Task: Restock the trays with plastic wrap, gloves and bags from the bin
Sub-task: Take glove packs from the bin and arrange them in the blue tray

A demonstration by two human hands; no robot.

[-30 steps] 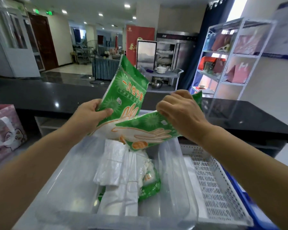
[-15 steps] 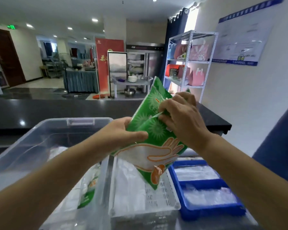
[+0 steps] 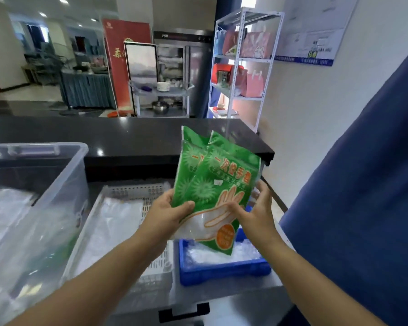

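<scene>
A black counter (image 3: 132, 135) runs across the middle of the room. Behind it, a white metal shelf (image 3: 239, 67) against the wall holds pink gift bags (image 3: 254, 44). A red banner (image 3: 125, 55) stands beside a steel cabinet (image 3: 181, 64) with a stack of plates (image 3: 163, 86) and a metal bowl (image 3: 160, 107). A poster (image 3: 313, 31) hangs on the white wall, and a blue curtain (image 3: 363, 184) fills the right side.

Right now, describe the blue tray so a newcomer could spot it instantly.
Start at the big clear bin on the left of the counter, then move right past the white slotted tray beside it. The blue tray sits next, directly below the green glove packs held in both hands. It is the only solid blue container, holding crumpled clear plastic.
</scene>
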